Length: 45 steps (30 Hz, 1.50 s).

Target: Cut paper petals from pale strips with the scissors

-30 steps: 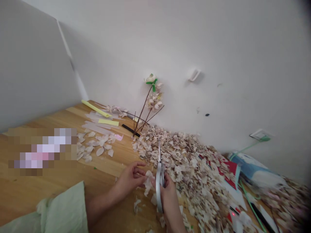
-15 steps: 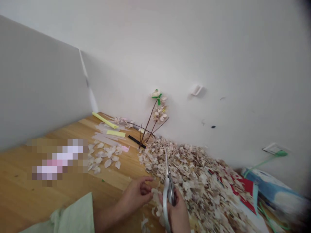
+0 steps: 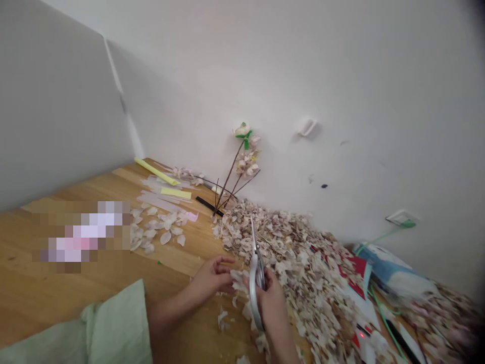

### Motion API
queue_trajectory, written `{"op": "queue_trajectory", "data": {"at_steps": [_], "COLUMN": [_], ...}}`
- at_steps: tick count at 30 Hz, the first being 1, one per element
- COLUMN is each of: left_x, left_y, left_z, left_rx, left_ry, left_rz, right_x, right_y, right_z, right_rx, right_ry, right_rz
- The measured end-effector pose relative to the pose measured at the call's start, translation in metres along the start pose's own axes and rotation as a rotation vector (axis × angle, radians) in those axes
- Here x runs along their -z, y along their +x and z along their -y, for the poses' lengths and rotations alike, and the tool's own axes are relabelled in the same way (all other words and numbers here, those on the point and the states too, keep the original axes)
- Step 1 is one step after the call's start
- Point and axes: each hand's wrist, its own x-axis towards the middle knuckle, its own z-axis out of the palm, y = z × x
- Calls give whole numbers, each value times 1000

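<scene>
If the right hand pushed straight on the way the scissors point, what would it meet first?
Probably the heap of cut petals: the right hand aims the scissors away toward the wall, and the blades already overlap the heap in view. Depth is unclear.

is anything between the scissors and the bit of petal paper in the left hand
Nothing visible stands between them. The left hand pinches the pale paper piece right beside the scissors held in the right hand. The scrap pile lies behind and to the right, off that line.
</scene>
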Motion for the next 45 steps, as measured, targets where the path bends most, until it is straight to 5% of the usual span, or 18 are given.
{"op": "queue_trajectory", "data": {"at_steps": [9,25,32,45], "left_x": [3,5,6,7], "left_y": [-1,-3,-7,-11], "left_z": [-9,-7,-18,-17], "left_rx": [-50,104,53,70], "left_ry": [18,-106,-4,-14], "left_rz": [-64,67,-4,0], "right_x": [-6,-7,-5,1], "right_y": [2,4,-1,-9], "right_z": [14,20,21,17], "right_rx": [3,-28,-46,-150], "right_ry": [-61,38,109,175], "right_rz": [81,58,136,58]}}
